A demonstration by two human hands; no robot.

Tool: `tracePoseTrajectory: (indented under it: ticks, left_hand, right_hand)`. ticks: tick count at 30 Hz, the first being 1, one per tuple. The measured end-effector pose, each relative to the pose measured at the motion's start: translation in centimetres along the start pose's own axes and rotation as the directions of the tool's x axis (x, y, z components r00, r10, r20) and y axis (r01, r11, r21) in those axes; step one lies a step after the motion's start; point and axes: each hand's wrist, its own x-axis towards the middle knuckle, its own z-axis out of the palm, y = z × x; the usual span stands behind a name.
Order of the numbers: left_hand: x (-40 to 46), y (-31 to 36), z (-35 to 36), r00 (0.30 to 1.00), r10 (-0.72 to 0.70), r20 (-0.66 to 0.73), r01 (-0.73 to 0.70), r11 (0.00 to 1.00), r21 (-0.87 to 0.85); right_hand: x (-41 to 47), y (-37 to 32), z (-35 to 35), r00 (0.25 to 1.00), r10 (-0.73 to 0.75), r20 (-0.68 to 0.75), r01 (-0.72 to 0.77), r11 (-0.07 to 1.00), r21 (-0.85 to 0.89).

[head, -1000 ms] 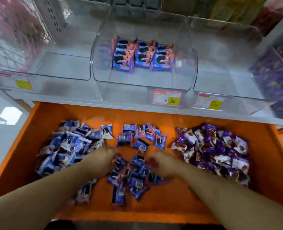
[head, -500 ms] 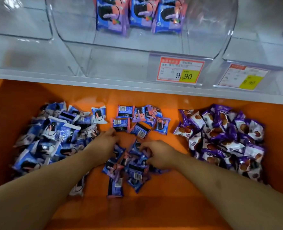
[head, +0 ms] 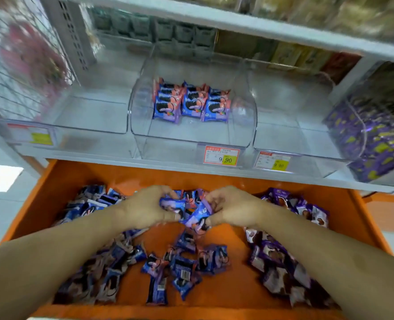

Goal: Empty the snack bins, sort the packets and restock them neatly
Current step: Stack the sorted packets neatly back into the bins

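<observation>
As both hands point(head: 145, 207) grip: packets point(head: 187, 210) aloft.

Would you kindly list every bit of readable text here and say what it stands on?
"9.90": price tag on the middle clear bin.
"9.90", faint: price tag on the next bin to the right.
Left price tag, the tags' small print and the packet wrappers: too blurred to read.

"9.90" on two price tags point(head: 221, 155) point(head: 275, 160) at the bin fronts

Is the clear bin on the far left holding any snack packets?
No, the left bin shows only its bare floor, while the middle bin holds neat rows of packets.
</observation>
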Motion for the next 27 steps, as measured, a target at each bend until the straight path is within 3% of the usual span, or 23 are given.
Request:
tracePoseTrajectory:
  ticks: [6, 9, 14, 20, 27]
  left_hand:
    - [-6.6, 7.4, -3.8, 0.985, 0.127, -0.116, -0.143, 0.98, -0.14]
    - [-9.6, 10.4, -4.8, 0.963, 0.165, -0.211, -0.215, 0.947, -0.238]
    - [-11.4, 13.5, -5.2, 0.947, 0.085, -0.309, -0.265, 0.748, -0.608]
    - [-10.6, 14.5, -5.8, 0.904, 0.14, -0.404, -0.354, 0.774, -0.524]
    - [-9.4, 14.4, -6.0, 0.896, 0.168, -0.412, -0.38, 0.77, -0.513]
  right_hand:
    - [-8.1, -5.7, -4.1, 0.981, -0.154, -0.121, 0.175, 0.965, 0.197]
    - [-10.9, -7.6, -5.1, 0.957, -0.196, -0.212, 0.266, 0.887, 0.378]
    - [-13.1, -9.9, -6.0, 0.9, -0.175, -0.399, 0.407, 0.665, 0.627]
    - [-12.6, -10.8, -6.6, 0.809, -0.175, -0.562, 0.477, 0.754, 0.452]
    - [-12.4, -10.7, -7.3, 0.776, -0.252, -0.578, 0.477, 0.834, 0.277]
